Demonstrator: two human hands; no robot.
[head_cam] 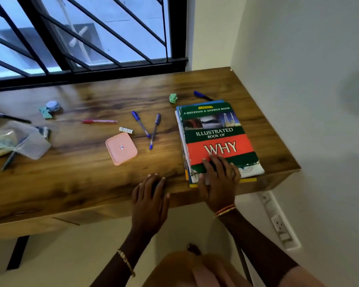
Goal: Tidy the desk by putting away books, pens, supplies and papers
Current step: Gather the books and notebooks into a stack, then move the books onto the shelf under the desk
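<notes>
Head view: "WHY" book [217,137]

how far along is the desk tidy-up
Done: the books sit stacked at the desk's right end. In hand: the right hand rests on that stack; the left hand lies flat on the desk edge. Left: the pens, pink box and crumpled paper still lie scattered.

We had a single head-worn view, and it looked forward and steeply down from above the near edge of the wooden desk [91,172]. It faced the barred window [81,38] beyond the desk's far side, with the wall corner at right. The desk sat close; the wide lens bowed its edges.
</notes>
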